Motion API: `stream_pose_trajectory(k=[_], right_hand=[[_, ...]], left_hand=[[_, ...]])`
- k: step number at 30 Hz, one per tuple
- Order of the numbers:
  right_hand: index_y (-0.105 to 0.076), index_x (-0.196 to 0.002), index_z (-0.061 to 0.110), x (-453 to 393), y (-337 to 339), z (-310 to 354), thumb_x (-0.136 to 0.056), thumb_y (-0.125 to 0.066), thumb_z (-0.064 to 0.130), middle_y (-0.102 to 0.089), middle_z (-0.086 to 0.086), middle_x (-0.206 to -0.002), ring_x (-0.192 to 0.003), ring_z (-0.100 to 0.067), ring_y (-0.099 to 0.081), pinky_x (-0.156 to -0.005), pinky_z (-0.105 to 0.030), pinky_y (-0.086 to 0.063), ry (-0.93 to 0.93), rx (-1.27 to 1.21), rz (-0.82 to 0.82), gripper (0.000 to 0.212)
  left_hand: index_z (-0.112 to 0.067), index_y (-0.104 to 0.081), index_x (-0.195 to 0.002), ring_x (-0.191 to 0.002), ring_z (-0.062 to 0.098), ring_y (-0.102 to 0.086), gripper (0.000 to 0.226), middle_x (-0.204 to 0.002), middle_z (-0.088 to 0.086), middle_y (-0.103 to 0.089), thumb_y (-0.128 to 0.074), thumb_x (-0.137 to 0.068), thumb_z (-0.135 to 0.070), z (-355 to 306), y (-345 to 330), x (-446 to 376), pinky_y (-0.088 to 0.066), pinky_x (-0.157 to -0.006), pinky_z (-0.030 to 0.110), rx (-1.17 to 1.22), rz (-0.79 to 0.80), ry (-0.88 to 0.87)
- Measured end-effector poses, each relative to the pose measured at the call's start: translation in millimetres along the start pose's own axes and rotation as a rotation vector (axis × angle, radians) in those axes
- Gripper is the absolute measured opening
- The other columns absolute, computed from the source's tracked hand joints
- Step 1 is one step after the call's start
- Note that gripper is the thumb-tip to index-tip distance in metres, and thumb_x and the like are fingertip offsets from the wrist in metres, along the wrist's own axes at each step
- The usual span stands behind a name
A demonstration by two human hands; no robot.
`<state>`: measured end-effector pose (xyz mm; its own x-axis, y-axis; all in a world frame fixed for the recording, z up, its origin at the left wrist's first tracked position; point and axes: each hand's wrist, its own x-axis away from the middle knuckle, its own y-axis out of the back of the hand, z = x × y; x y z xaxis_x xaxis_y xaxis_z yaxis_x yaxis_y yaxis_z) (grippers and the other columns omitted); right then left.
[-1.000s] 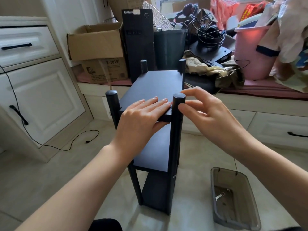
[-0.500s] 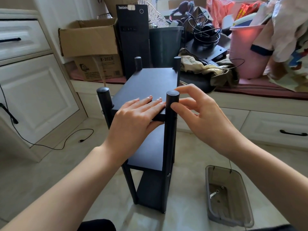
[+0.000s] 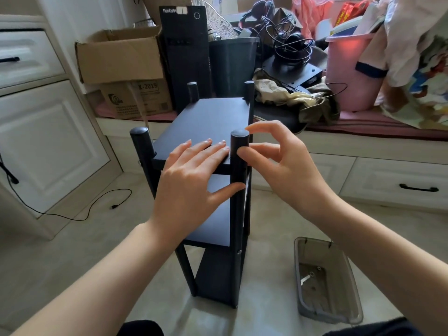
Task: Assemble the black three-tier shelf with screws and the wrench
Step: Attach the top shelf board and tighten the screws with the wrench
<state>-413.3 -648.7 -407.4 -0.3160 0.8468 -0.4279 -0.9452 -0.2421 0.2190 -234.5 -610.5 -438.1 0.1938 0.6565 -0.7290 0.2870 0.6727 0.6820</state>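
Observation:
The black three-tier shelf stands upright on the tiled floor, its round posts rising above the top board. My left hand lies flat on the near edge of the top board, thumb under the edge against the near right post. My right hand is at that post, thumb tip touching its side, forefinger curled just above its cap, fingers apart. A screw head shows lower on this post. No wrench is visible in either hand.
A grey plastic tray with a few small metal parts lies on the floor at the right. White cabinets stand left, with a black cable on the floor. A cluttered window bench behind holds a cardboard box, a computer tower and a pink bin.
My right hand has loosened from the top of the near right post, its fingers lifting and spreading. My left hand stays flat on the top board. The view shifted slightly.

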Motion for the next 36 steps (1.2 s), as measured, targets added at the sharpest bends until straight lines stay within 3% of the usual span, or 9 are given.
stream_pose_trajectory(k=[2,6,19,23,25,27,30,33,36], right_hand=[[-0.058,-0.117,0.021,0.4,5.1,-0.7,-0.09,-0.071,0.021,-0.076,0.004,-0.097,-0.092,-0.012,-0.072,-0.086,-0.028,-0.056,0.005,-0.016,-0.012,0.03],[-0.063,-0.106,0.02,5.0,25.5,-10.0,-0.093,-0.067,0.016,-0.074,-0.001,-0.101,-0.094,-0.013,-0.071,-0.085,-0.03,-0.057,-0.038,-0.019,-0.069,0.014],[-0.067,-0.087,0.016,66.1,68.9,-172.3,-0.091,-0.067,0.017,-0.075,-0.008,-0.091,-0.085,-0.022,-0.071,-0.076,-0.035,-0.056,-0.779,0.342,0.182,0.004],[-0.072,-0.087,0.009,85.7,57.1,-229.7,-0.092,-0.064,0.028,-0.069,-0.007,-0.084,-0.075,-0.017,-0.063,-0.071,-0.026,-0.05,-0.918,0.526,0.303,0.022],[-0.072,-0.098,0.005,95.9,48.3,-250.8,-0.093,-0.062,0.034,-0.07,-0.01,-0.092,-0.083,-0.021,-0.064,-0.076,-0.029,-0.052,-0.993,0.578,0.318,0.031],[-0.063,-0.111,0.004,107.5,40.6,-268.0,-0.095,-0.061,0.038,-0.068,-0.014,-0.113,-0.104,-0.027,-0.064,-0.083,-0.03,-0.049,-1.058,0.665,0.348,0.038],[-0.044,-0.13,-0.001,122.7,29.6,-286.7,-0.097,-0.059,0.039,-0.055,-0.019,-0.135,-0.127,-0.034,-0.052,-0.096,-0.032,-0.044,-1.114,0.735,0.37,0.054],[-0.035,-0.133,-0.002,127.0,21.5,-295.3,-0.097,-0.059,0.031,-0.051,-0.022,-0.138,-0.128,-0.037,-0.05,-0.103,-0.037,-0.043,-1.115,0.766,0.29,0.055],[-0.031,-0.131,-0.002,126.1,20.0,-299.6,-0.097,-0.059,0.022,-0.051,-0.025,-0.136,-0.125,-0.04,-0.052,-0.098,-0.038,-0.044,-1.12,0.759,0.178,0.05]], left_hand=[[-0.006,-0.068,-0.128,-0.129,0.026,-0.058,0.065,-0.133,0.006,-0.065,-0.066,-0.085,-0.054,-0.8,-2.1,-0.7,-0.039,-0.112,0.054,0.017,-0.005,0.011],[-0.008,-0.069,-0.126,-0.128,0.025,-0.059,0.063,-0.131,0.005,-0.066,-0.065,-0.085,-0.055,-3.2,-5.8,-2.2,-0.043,-0.107,0.048,-0.004,-0.053,0.013],[-0.007,-0.071,-0.121,-0.124,0.025,-0.061,0.057,-0.127,0.005,-0.069,-0.067,-0.086,-0.053,-28.5,-22.2,-7.7,-0.04,-0.105,0.044,-0.02,-0.131,0.043],[-0.007,-0.07,-0.123,-0.126,0.025,-0.06,0.057,-0.128,0.005,-0.068,-0.07,-0.085,-0.05,-30.5,-20.2,-7.3,-0.037,-0.106,0.042,-0.006,-0.109,0.057],[-0.007,-0.07,-0.124,-0.126,0.025,-0.059,0.057,-0.128,0.006,-0.068,-0.073,-0.083,-0.047,-31.7,-17.9,-7.0,-0.037,-0.107,0.042,0.01,-0.103,0.067],[-0.007,-0.07,-0.123,-0.125,0.026,-0.06,0.052,-0.126,0.005,-0.069,-0.076,-0.082,-0.039,-34.4,-15.4,-5.3,-0.04,-0.108,0.045,0.047,-0.116,0.076],[-0.005,-0.073,-0.113,-0.111,0.026,-0.065,0.033,-0.112,0.002,-0.072,-0.08,-0.084,-0.019,-40.6,-9.7,-0.7,-0.049,-0.1,0.042,0.16,-0.202,0.087],[-0.002,-0.071,-0.091,-0.087,0.024,-0.063,0.013,-0.091,0.003,-0.07,-0.079,-0.086,-0.011,-46.7,-3.9,5.7,-0.051,-0.083,0.03,0.256,-0.296,0.086],[-0.006,-0.068,-0.075,-0.07,0.017,-0.061,0.019,-0.074,0.0,-0.067,-0.08,-0.086,-0.016,-53.4,-3.3,13.7,-0.048,-0.068,0.026,0.357,-0.236,0.174]])
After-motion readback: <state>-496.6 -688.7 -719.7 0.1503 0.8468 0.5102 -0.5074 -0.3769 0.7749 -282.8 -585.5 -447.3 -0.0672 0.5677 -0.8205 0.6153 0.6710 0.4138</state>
